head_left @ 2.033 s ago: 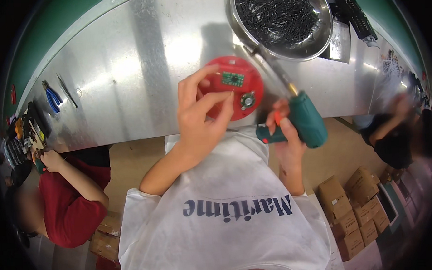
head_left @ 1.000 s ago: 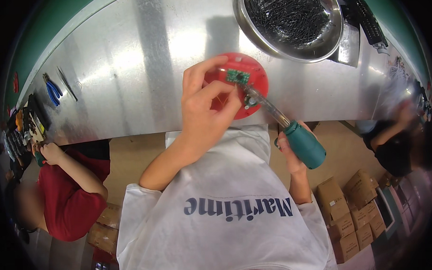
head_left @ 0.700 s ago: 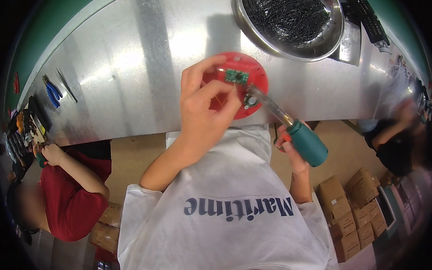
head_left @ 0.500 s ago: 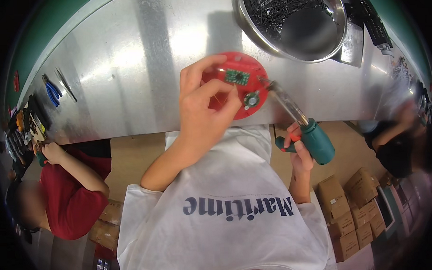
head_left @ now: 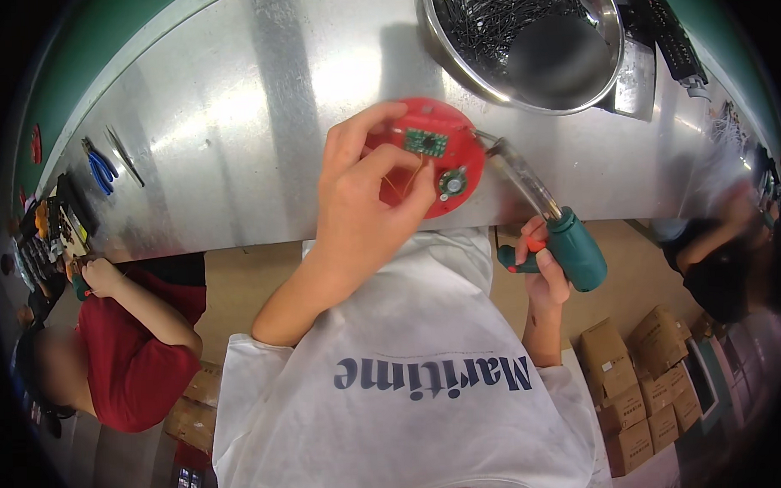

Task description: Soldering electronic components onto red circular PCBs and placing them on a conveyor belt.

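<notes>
My left hand is closed at the edge of a round red plastic disc. Its thumb and index finger pinch a thin yellowish wire over the disc. On the disc's face sit a small green circuit board and a round component on a green base. My right hand grips the handle of a green soldering gun with a red trigger. The gun's metal barrel slants up-left, its tip at the disc's right rim; whether it touches cannot be seen.
A steel bowl of black wire-like pieces stands at the far right of the metal table. Blue pliers and tweezers lie at left. People work on both sides; cardboard boxes are stacked below right.
The soldering gun has shifted slightly upward, its tip now nearer the disc's right rim. The wire by my left thumb shows more plainly. My left hand still holds the disc.
</notes>
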The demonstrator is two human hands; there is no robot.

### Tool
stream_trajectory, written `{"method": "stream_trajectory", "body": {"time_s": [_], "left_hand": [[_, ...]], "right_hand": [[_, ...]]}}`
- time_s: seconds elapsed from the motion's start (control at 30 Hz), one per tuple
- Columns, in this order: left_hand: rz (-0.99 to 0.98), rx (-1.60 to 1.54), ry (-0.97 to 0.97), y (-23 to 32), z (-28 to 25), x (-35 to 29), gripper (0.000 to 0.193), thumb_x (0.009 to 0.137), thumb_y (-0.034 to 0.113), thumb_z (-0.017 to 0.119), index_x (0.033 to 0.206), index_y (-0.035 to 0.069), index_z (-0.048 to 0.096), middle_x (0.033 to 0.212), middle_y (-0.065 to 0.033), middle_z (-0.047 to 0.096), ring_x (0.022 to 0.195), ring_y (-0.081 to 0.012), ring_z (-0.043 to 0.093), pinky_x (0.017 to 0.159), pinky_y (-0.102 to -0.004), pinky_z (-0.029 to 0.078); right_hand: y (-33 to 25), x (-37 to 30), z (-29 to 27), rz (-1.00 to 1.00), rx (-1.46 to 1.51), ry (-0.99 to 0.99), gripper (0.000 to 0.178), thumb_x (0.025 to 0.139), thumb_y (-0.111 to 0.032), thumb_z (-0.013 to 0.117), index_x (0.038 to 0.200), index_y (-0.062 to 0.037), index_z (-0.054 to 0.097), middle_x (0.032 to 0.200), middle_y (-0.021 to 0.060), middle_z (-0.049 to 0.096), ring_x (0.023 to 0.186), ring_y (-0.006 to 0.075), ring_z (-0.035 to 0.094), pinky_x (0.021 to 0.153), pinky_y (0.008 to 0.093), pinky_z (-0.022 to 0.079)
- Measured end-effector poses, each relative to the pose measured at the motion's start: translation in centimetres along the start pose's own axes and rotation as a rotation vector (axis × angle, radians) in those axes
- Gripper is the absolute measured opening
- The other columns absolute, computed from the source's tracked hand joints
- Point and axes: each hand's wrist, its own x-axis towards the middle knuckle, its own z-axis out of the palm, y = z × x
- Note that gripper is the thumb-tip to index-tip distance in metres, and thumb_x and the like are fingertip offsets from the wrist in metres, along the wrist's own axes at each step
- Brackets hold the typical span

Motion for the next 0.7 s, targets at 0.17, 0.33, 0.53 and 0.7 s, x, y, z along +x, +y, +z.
{"method": "stream_trajectory", "body": {"time_s": [0.17,0.33,0.53,0.7], "left_hand": [[0.019,-0.082,-0.156,0.3,-2.3,1.4,0.027,0.073,0.002,0.068,0.100,0.002,0.061,0.119,-0.0130,0.057,0.100,-0.0306,0.055,0.084,-0.0378,0.046],[0.347,0.241,-0.409,-0.8,-4.2,4.3,0.051,0.068,0.010,0.076,0.115,0.003,0.057,0.108,-0.0138,0.054,0.094,-0.0320,0.057,0.077,-0.0396,0.049],[0.161,0.289,-0.421,-1.0,-10.8,11.5,0.049,0.068,0.017,0.078,0.113,0.002,0.063,0.097,-0.0144,0.057,0.084,-0.0298,0.060,0.075,-0.0375,0.050],[0.403,0.455,-0.057,0.4,-7.5,26.0,0.047,0.071,0.030,0.076,0.106,0.000,0.067,0.087,-0.0155,0.062,0.080,-0.0291,0.061,0.071,-0.0364,0.049]], "right_hand": [[-0.3,0.3,-0.4,-0.044,0.019,0.044,0.038,0.077,-0.017,0.059,0.107,0.0048,0.051,0.103,0.0203,0.053,0.062,0.0194,0.053,0.058,0.0303,0.044],[0.9,0.9,-2.3,-0.125,0.284,0.108,0.031,0.077,-0.017,0.059,0.100,0.0042,0.052,0.099,0.0190,0.053,0.060,0.0213,0.053,0.057,0.0311,0.044],[1.4,1.3,-3.1,-0.191,0.503,0.197,0.031,0.078,-0.022,0.060,0.095,0.0014,0.049,0.095,0.0160,0.051,0.056,0.0223,0.052,0.052,0.0298,0.043],[0.6,1.6,-2.3,-0.201,0.577,0.260,0.028,0.081,-0.024,0.057,0.093,-0.0002,0.048,0.092,0.0131,0.049,0.055,0.0197,0.049,0.050,0.0285,0.041]]}}
